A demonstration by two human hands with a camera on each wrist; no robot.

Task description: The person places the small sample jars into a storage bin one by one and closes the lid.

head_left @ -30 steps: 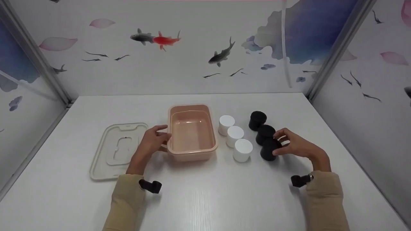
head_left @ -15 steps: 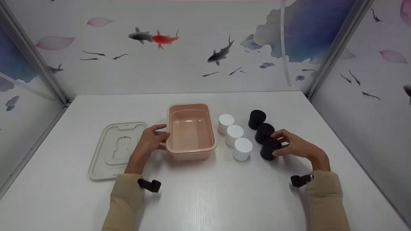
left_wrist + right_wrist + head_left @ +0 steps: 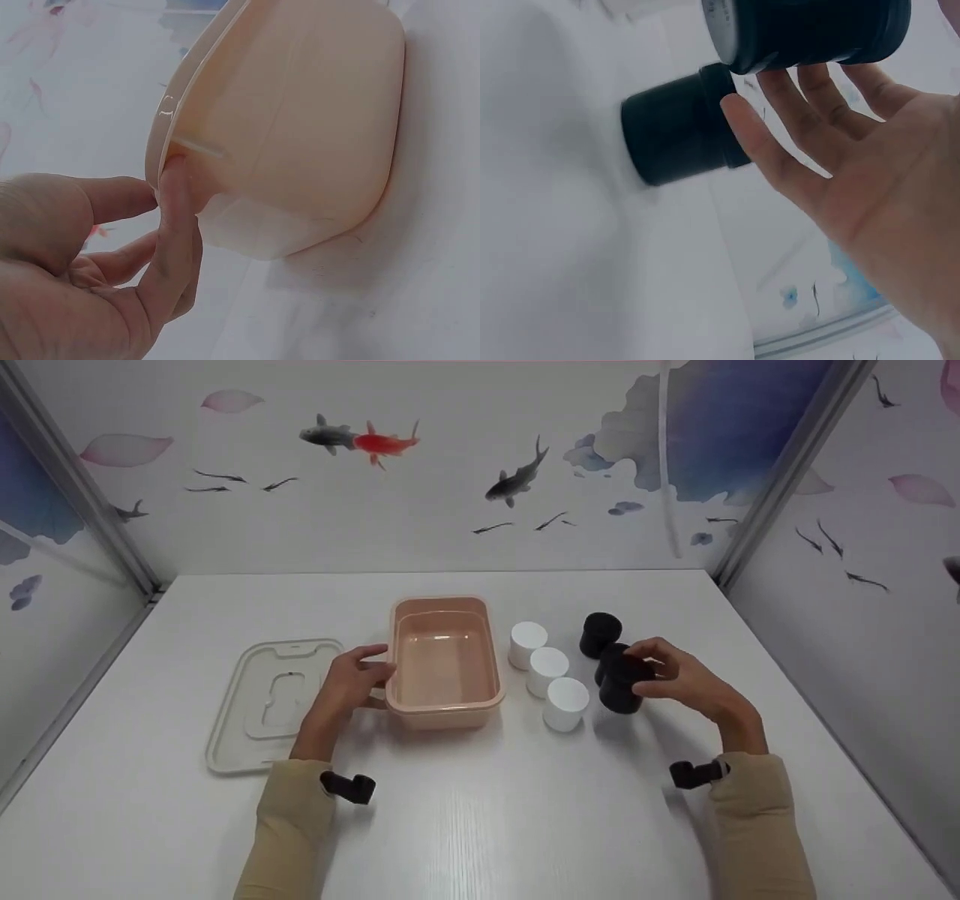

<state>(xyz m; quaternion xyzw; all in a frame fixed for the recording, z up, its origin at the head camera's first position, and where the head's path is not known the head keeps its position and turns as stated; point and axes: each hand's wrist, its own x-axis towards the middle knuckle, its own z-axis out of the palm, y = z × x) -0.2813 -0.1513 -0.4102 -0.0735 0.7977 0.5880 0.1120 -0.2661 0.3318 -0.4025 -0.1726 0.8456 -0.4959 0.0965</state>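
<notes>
black plastic is what the right hand (image 3: 679, 679) has closed its fingers around in the head view: the nearest black jar (image 3: 622, 690), which stood on the white table (image 3: 480, 825) half a second ago, is now lifted clear and held tilted in front of the second black jar (image 3: 609, 654), with the third black jar (image 3: 600, 632) behind. that suggests the pick-up is done and the carry is what remains. the left hand (image 3: 346, 690) has not shifted; it rests against the left rim of the pink tub (image 3: 444, 660), beside the pale lid (image 3: 271, 705), and three white jars (image 3: 546, 671) stand in a row between tub and black ones. from the left wrist, fingers (image 3: 176, 225) curl onto the edge of the tub's rim (image 3: 187, 112), thumb on one side, a light pinch that steadies it. from the right wrist, the held jar (image 3: 810, 30) sits at the fingertips (image 3: 780, 82) near the top of the frame, while another black jar (image 3: 679, 135) stands on the table behind it, untouched as far as i can tell.
</notes>
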